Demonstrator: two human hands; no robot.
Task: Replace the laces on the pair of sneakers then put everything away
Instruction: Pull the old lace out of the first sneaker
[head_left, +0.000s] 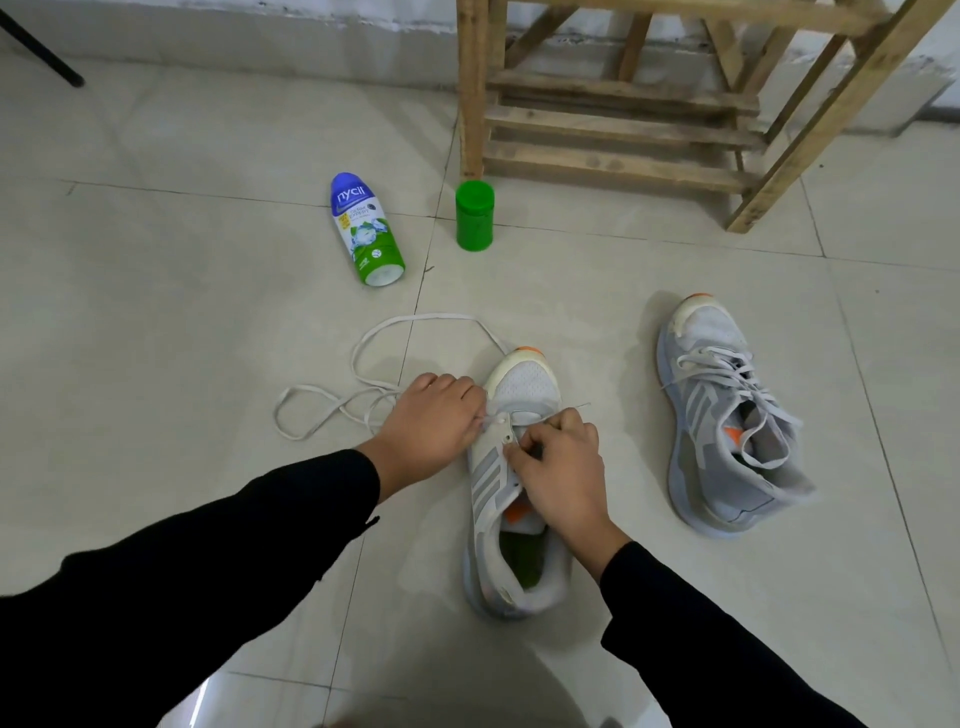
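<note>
Bottle (367, 228) with "nycil" label, beyond sneaker (524, 387)

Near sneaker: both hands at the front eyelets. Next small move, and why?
Probably pull the slack through the front eyelets. The left hand and right hand pinch the white lace at the toe-end eyelets of the near sneaker; only that row looks threaded, and most lace lies looped on the floor.

One sneaker (519, 384) lies on the floor (156, 312) at near centre, toe pointing far. The lace (436, 315) trails to its left. The second sneaker (727, 415) lies to the right, apart. Beyond the lace, a bottle (366, 228) lies on its side, with a jar (475, 215) upright just to its right. A rack (613, 130) stands far right.
</note>
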